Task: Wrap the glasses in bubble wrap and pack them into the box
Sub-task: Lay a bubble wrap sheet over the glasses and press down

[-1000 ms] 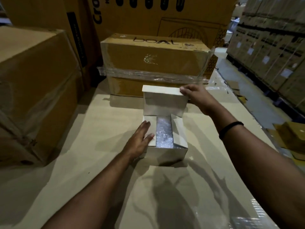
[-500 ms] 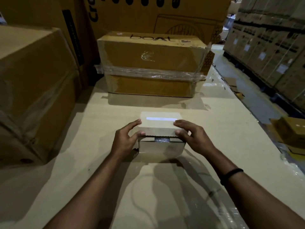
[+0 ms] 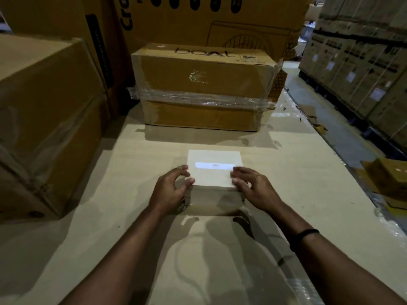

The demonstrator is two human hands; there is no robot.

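White cardboard box (image 3: 211, 199) | left hand (image 3: 169, 190), right hand (image 3: 256, 190) pinch its near corners | risk: untucked lid (image 3: 214, 172) may spring open

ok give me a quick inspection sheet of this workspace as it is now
surface: cardboard-covered worktop, plastic film along its right edge
job's things: white box, lid down, contents hidden
clutter: taped brown carton behind the box; large carton at left
hands: left hand and right hand grip the lid's left and right edges
cables: nothing seen
surroundings: stacked cartons across an aisle at right; cardboard scraps on the floor
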